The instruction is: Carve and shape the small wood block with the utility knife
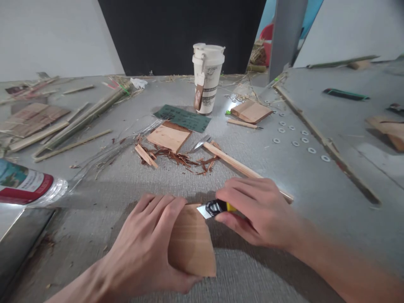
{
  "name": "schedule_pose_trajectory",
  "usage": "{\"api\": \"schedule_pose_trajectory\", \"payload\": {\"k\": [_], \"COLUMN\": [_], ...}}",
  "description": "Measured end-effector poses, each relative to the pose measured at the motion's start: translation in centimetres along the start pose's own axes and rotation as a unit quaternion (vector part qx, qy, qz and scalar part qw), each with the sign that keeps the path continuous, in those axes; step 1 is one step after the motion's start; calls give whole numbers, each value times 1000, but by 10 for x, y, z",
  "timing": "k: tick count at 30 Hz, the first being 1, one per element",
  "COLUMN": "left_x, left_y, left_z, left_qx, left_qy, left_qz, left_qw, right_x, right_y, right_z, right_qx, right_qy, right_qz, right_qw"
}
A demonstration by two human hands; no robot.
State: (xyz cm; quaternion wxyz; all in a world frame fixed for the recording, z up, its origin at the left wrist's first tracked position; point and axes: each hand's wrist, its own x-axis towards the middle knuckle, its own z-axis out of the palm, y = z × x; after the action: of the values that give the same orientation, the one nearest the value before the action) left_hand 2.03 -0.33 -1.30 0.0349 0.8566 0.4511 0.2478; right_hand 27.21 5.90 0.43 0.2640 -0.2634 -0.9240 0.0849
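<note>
My left hand (151,248) is closed around the left side of a pale wooden board (192,246), its thumb along the near edge and its fingers over the far one. In my right hand (255,210) is a utility knife (217,207) with a black and yellow body. The knife's blade lies at the upper right corner of the board; I cannot tell how deep it sits in the wood. A hammer (233,160) rests just beyond my right hand. Reddish bark shavings (179,158) are strewn past the board.
Beyond the shavings lie another wood block (168,136) and a green sheet (183,118). A white lidded cup (208,80) stands behind them. Several washers (295,143) and a long stick (328,145) are at right. A bottle (28,183) lies at left, near bamboo strips (82,118).
</note>
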Motion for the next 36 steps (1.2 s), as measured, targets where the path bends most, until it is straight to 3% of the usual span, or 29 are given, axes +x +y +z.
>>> {"api": "schedule_pose_trajectory", "payload": {"k": [5,9,12,14,19,23,29,31,36], "left_x": [4,0,-3,-3,2,2,2,3,0], "left_y": [1,5,7,6,-2,-3,1,1,-6], "left_z": [-2,-1,0,0,-2,-1,-1,-2,-8], "left_qx": [8,5,-24,-22,9,4,28,38,81], "left_qy": [3,-6,-12,-10,-23,-19,-18,-17,50], "left_qz": [6,3,11,8,0,0,13,11,23], "left_qw": [1000,1000,1000,1000,1000,1000,999,999,995], "right_x": [1,-1,-5,-7,-6,-3,-2,-3,-5], "right_y": [-7,14,41,50,26,9,6,9,23], "right_z": [3,-4,-12,-14,-4,1,2,1,-3], "right_qx": [-6,-84,-191,-192,-24,26,17,-14,-93], "right_qy": [-6,8,95,151,30,-10,-25,-20,68], "right_qz": [5,13,168,211,94,25,15,37,191], "right_qw": [1000,996,963,947,995,999,999,999,975]}}
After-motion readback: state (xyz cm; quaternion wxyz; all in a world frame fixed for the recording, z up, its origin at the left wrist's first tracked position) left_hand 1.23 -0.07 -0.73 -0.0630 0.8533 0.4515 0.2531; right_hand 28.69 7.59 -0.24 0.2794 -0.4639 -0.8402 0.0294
